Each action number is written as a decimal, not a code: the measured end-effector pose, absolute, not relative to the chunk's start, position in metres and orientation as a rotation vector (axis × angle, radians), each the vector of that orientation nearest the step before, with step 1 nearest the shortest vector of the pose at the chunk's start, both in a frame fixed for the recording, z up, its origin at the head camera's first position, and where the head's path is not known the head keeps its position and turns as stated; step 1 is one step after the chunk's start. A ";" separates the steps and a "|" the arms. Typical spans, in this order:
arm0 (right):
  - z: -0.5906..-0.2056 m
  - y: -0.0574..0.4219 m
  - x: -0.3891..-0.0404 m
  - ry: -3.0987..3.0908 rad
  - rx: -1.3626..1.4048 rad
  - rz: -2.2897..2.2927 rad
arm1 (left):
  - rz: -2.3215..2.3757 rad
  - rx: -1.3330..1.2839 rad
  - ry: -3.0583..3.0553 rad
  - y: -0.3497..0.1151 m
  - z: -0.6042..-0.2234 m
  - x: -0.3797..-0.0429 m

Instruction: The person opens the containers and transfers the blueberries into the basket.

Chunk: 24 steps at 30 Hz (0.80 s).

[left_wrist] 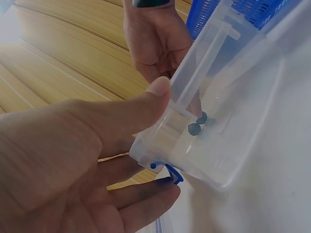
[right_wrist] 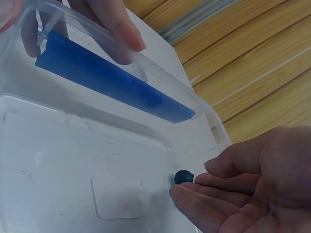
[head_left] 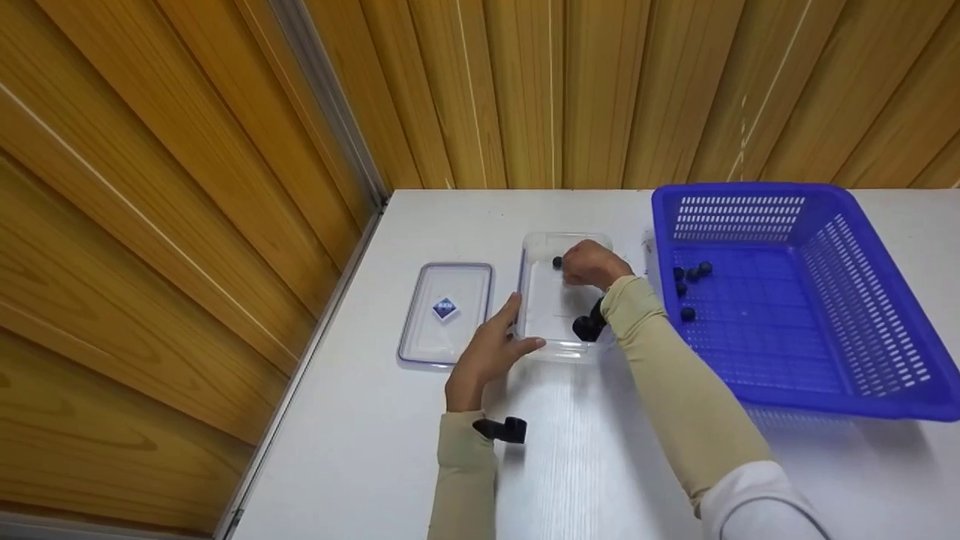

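A clear plastic container (head_left: 551, 300) with blue clips stands without its lid on the white table. My left hand (head_left: 491, 349) holds its near left corner, thumb at the front wall and fingers along the left side. My right hand (head_left: 592, 264) reaches inside at the far end, palm turned inward. Its fingertips touch a small dark ball (right_wrist: 183, 176) on the container floor, with the thumb apart from it. Two dark round shapes (left_wrist: 195, 128) show side by side in the left wrist view; one may be a reflection.
The lid (head_left: 446, 315), with a blue diamond label, lies left of the container. To the right stands a blue plastic basket (head_left: 765, 337) with several small dark balls (head_left: 688, 314) near its left wall. Wood-patterned walls (head_left: 480, 90) border the table behind and at left.
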State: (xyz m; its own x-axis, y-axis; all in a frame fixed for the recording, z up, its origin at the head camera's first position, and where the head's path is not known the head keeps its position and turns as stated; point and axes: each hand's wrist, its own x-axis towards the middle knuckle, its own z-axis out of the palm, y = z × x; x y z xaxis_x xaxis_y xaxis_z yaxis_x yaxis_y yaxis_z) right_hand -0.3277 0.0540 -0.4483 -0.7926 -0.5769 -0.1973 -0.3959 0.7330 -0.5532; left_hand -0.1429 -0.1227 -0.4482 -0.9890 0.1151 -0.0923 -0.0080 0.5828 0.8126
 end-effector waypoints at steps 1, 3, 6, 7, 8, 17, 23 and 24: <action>-0.468 0.057 -0.341 2.633 -0.965 -0.576 | 1.369 0.089 2.676 -0.123 -0.449 -0.143; -0.486 0.059 -0.353 2.716 -1.326 -0.303 | 1.367 0.092 2.681 -0.123 -0.449 -0.143; -0.487 0.057 -0.353 2.765 -1.435 -0.263 | 1.369 0.088 2.684 -0.124 -0.450 -0.144; -0.472 0.054 -0.341 2.752 -1.283 -0.339 | 1.375 0.088 2.685 -0.124 -0.450 -0.144; -0.457 0.051 -0.329 2.721 -1.126 -0.447 | 1.377 0.083 2.685 -0.125 -0.450 -0.144; -0.436 0.035 -0.304 2.402 -0.210 -1.245 | 1.356 0.078 2.697 -0.125 -0.451 -0.144; -0.443 0.025 -0.306 2.341 -0.154 -1.240 | 1.352 0.145 2.710 -0.125 -0.453 -0.143; -0.444 0.023 -0.306 2.346 -0.158 -1.235 | 1.351 0.156 2.714 -0.126 -0.453 -0.143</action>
State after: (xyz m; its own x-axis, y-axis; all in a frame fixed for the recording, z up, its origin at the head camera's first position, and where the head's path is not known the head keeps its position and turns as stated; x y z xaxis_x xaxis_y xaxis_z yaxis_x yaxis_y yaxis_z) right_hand -0.3064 0.0228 -0.4443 -0.8778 -0.3158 -0.3603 0.1182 0.5861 -0.8016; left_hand -0.1428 -0.1257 -0.4533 -0.9891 0.1388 -0.0487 0.0448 0.5995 0.7991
